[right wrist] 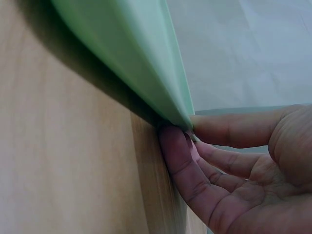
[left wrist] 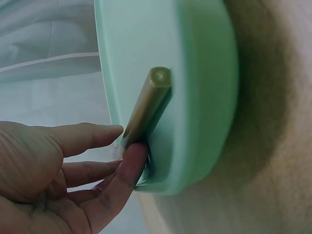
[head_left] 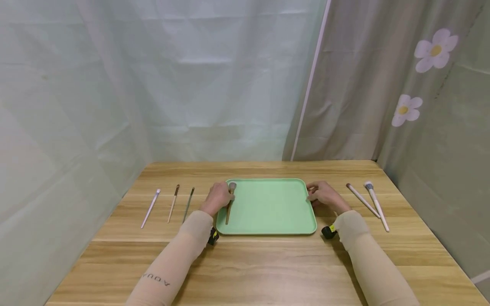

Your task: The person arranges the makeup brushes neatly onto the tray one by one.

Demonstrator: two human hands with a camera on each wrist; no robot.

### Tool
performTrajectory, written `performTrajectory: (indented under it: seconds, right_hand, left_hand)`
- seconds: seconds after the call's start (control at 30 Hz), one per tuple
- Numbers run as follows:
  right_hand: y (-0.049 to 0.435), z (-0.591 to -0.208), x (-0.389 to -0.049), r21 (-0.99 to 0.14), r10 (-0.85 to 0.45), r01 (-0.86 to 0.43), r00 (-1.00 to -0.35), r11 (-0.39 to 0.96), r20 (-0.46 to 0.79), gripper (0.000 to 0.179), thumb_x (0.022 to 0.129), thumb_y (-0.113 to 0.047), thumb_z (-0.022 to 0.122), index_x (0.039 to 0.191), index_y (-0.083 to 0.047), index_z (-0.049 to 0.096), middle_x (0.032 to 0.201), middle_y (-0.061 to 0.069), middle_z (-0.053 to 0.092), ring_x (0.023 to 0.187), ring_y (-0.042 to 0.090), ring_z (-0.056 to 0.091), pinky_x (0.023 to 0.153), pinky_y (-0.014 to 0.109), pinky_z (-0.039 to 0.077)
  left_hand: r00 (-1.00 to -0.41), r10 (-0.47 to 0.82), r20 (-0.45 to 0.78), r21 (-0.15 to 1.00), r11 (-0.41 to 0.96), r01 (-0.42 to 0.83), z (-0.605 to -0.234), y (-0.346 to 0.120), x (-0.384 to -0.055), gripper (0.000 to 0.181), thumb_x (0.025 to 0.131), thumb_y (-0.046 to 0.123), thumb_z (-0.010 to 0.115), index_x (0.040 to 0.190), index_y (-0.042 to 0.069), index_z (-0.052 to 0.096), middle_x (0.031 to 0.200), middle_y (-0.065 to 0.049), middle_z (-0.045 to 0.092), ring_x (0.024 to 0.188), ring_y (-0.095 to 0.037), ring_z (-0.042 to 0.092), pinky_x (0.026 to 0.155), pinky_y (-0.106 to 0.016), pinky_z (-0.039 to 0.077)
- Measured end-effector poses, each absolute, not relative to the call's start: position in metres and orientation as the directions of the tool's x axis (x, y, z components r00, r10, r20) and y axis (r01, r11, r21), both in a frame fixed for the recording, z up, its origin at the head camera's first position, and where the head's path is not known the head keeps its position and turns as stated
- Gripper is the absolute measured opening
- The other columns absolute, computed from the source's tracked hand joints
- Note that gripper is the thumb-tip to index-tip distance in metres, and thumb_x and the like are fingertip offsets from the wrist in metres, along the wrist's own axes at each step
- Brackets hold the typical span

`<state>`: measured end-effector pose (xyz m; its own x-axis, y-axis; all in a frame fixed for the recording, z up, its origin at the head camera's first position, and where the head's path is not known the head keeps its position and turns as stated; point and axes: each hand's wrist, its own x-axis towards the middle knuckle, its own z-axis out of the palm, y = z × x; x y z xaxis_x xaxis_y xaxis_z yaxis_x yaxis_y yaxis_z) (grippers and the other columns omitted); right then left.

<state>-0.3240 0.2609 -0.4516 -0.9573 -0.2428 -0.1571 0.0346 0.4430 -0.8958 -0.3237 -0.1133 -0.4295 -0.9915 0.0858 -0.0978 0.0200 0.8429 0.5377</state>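
Note:
A light green tray lies on the wooden table. Along its left side is a makeup brush with a brown handle and greyish bristles pointing away from me. My left hand pinches that brush between thumb and fingers; in the left wrist view the handle points its butt end at the camera, over the tray's inner surface. On the opposite side, my right hand grips the tray's right rim. The right wrist view has the thumb at the rim's top and a finger beneath it.
Left of the tray lie a lilac brush, a pinkish brush and a dark green brush. To the right, a dark-tipped brush and a white-handled brush lie close together. Curtains hang behind the table.

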Motion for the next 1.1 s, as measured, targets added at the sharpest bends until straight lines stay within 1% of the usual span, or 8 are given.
performTrajectory:
  seconds: [0.2,0.57,0.63,0.73,0.83,0.87,1.0,1.1]
  right_hand:
    - [0.259,-0.451,-0.327,-0.887,-0.227,0.052,-0.958,0.459,-0.174,0.056,0.094,0.008,0.062,0.145,0.018,0.043,0.11,0.023,0.057,0.087,0.023,0.062,0.075,0.036,0.062]
    - [0.257,-0.45,-0.327,-0.896,-0.229,0.068,-0.956,0.438,-0.184,0.057,0.092,0.011,0.062,0.145,0.019,0.044,0.105,0.021,0.057,0.082,0.021,0.062,0.073,0.035,0.061]
    - [0.257,-0.45,-0.327,-0.894,-0.229,0.066,-0.956,0.443,-0.184,0.056,0.092,0.01,0.063,0.145,0.019,0.044,0.106,0.021,0.057,0.083,0.022,0.062,0.073,0.035,0.061]
    - [0.258,-0.449,-0.327,-0.89,-0.225,0.066,-0.957,0.451,-0.185,0.056,0.092,0.009,0.064,0.144,0.018,0.044,0.108,0.023,0.056,0.084,0.022,0.061,0.074,0.035,0.061]
    - [0.259,-0.449,-0.327,-0.884,-0.226,0.061,-0.956,0.464,-0.185,0.056,0.092,0.008,0.065,0.144,0.019,0.045,0.11,0.024,0.056,0.084,0.023,0.062,0.073,0.035,0.061]
    - [0.26,-0.449,-0.327,-0.882,-0.226,0.06,-0.956,0.467,-0.185,0.057,0.092,0.008,0.065,0.144,0.018,0.045,0.11,0.025,0.056,0.083,0.023,0.062,0.072,0.035,0.061]
    - [0.261,-0.449,-0.327,-0.878,-0.225,0.058,-0.957,0.476,-0.185,0.057,0.092,0.007,0.066,0.144,0.018,0.045,0.11,0.024,0.056,0.084,0.023,0.061,0.072,0.033,0.061]
    - [0.261,-0.451,-0.328,-0.877,-0.225,0.059,-0.956,0.477,-0.186,0.058,0.092,0.006,0.066,0.144,0.018,0.045,0.109,0.022,0.057,0.085,0.023,0.061,0.073,0.034,0.06]
  left_hand:
    - [-0.992,0.088,-0.087,0.536,0.844,0.028,-0.429,-0.114,-0.324,0.031,0.099,0.009,0.071,0.071,0.005,0.06,0.066,-0.005,0.051,0.057,-0.015,0.055,0.05,-0.023,0.048]
    - [-0.992,0.102,-0.069,0.569,0.821,0.045,-0.428,-0.122,-0.321,0.028,0.102,0.012,0.067,0.077,0.0,0.066,0.066,-0.007,0.056,0.055,-0.013,0.055,0.051,-0.022,0.048]
    - [-0.993,0.104,-0.061,0.584,0.81,0.05,-0.427,-0.125,-0.321,0.026,0.104,0.015,0.065,0.086,-0.004,0.071,0.069,-0.012,0.062,0.055,-0.014,0.055,0.051,-0.023,0.046]
    - [-0.993,0.107,-0.051,0.613,0.788,0.053,-0.424,-0.13,-0.321,0.031,0.106,0.019,0.063,0.114,-0.009,0.072,0.096,-0.021,0.072,0.06,-0.018,0.062,0.056,-0.026,0.05]
    - [-0.993,0.113,-0.041,0.625,0.778,0.063,-0.419,-0.137,-0.321,0.04,0.107,0.019,0.061,0.135,-0.009,0.063,0.124,-0.024,0.069,0.078,-0.023,0.069,0.068,-0.032,0.056]
    - [-0.993,0.114,-0.035,0.625,0.778,0.067,-0.417,-0.14,-0.321,0.04,0.107,0.019,0.06,0.137,-0.008,0.062,0.129,-0.024,0.067,0.085,-0.025,0.07,0.072,-0.035,0.058]
    - [-0.994,0.111,-0.002,0.623,0.777,0.086,-0.414,-0.154,-0.323,0.042,0.108,0.019,0.055,0.142,-0.005,0.059,0.127,-0.022,0.068,0.101,-0.029,0.068,0.083,-0.042,0.058]
    - [-0.994,0.105,0.026,0.635,0.766,0.098,-0.414,-0.166,-0.325,0.043,0.108,0.02,0.055,0.144,-0.003,0.058,0.119,-0.022,0.07,0.098,-0.03,0.069,0.08,-0.042,0.058]
